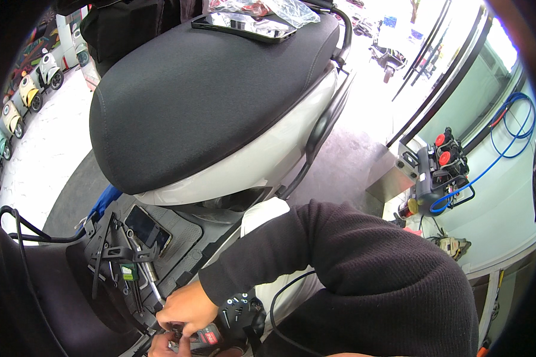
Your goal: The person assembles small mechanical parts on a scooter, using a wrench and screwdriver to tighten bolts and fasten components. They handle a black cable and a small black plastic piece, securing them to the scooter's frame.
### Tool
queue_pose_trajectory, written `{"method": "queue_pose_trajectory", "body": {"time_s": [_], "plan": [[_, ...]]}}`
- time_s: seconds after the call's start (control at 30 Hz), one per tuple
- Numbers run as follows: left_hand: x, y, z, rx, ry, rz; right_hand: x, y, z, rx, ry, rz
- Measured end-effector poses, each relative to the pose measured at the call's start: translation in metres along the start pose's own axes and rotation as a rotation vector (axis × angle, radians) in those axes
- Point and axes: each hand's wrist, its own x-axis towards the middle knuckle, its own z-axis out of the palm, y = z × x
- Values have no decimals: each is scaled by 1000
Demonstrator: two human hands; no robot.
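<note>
At the lower edge, my right hand (189,308) reaches in from a black sleeve with its fingers bent down and pinched together. Just below it, my left hand (168,346) is closed too, its thumb and fingertips meeting the right hand's. A small dark piece (176,331) shows between the fingertips, too covered to name. Right beside the hands is a dark tool body with a red and grey label (208,337); whether a hand touches it I cannot tell. Several loose screws (237,304) lie on a black surface to the right of my right hand.
A scooter's black seat (214,89) fills the upper middle, bearing a phone (244,28) and a clear plastic bag (292,11). On the footboard lie another phone (147,229), a ratchet wrench (144,257) and a black bracket (122,254). An air compressor (438,175) stands right.
</note>
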Motion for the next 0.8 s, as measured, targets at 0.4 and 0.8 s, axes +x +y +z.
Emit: {"method": "queue_pose_trajectory", "body": {"time_s": [0.4,0.8], "plan": [[1,6,-4,42,-33,-47,3,2,1,30,-4,-178],[2,0,0,32,-6,-27,1,-1,7,-101,29,-59]]}}
